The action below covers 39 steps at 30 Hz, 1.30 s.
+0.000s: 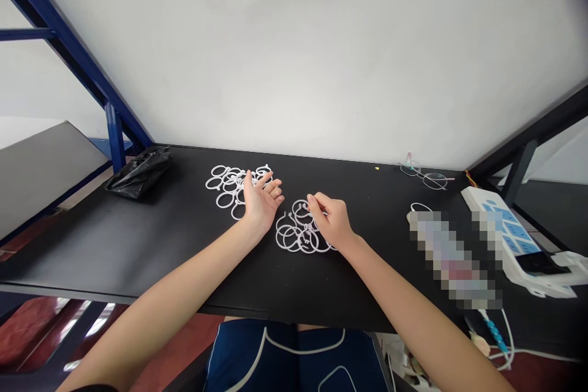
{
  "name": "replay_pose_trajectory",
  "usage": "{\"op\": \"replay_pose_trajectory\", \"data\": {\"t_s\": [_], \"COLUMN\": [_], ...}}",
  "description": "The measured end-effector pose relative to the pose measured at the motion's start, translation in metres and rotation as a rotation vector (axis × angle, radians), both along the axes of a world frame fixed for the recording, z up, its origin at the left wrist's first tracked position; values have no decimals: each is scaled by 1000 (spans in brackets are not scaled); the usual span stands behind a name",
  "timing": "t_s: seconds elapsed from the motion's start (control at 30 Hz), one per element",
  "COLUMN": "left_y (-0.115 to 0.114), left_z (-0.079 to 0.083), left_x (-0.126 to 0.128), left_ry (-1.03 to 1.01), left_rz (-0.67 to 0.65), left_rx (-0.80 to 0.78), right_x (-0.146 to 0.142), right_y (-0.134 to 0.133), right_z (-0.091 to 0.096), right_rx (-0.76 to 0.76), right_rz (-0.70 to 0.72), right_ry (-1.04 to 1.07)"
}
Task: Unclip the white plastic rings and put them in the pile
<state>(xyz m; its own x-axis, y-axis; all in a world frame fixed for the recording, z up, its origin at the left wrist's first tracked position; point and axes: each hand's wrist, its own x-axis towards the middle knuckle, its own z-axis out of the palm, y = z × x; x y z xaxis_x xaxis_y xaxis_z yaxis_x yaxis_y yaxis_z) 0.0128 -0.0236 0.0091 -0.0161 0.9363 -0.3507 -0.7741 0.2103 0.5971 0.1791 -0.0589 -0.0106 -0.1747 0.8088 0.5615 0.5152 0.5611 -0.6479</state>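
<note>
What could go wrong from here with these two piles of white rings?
Tangling: rings in the right pile overlap beside the curled right hand, so lifting one might drag others along.
Mixing: the left pile lies only a small gap away, and the open left hand reaches over it; a sweep could push rings together.
Snagging: the right forearm passes near the blue-wrapped cable, which it might catch.

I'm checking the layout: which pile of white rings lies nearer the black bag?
The left pile, partly behind the left hand; the other pile lies by the right hand, farther from the bag.
</note>
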Motion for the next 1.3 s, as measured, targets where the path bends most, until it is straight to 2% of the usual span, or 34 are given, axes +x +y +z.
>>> {"op": "replay_pose_trajectory", "data": {"t_s": [0.17, 0.37, 0.43, 0.77, 1.3], "left_y": [-2, -3, -2, 1, 1], "left_z": [2, 2, 2, -6, -10], "left_x": [1, 1, 2, 4, 7], "left_ry": [17, 27, 34, 128, 227], "left_rz": [-16, -101, -116, -177, -279], "left_rx": [15, 46, 49, 11, 23], "right_x": [-1, -3, -2, 2, 5], "right_y": [0, -1, 2, 11, 14], "right_z": [1, 3, 2, -7, -10], "right_rx": [7, 48, 46, -194, -149], "right_rz": [-16, -57, -77, -42, -70], "right_ry": [-14, 87, 64, -152, -92]}}
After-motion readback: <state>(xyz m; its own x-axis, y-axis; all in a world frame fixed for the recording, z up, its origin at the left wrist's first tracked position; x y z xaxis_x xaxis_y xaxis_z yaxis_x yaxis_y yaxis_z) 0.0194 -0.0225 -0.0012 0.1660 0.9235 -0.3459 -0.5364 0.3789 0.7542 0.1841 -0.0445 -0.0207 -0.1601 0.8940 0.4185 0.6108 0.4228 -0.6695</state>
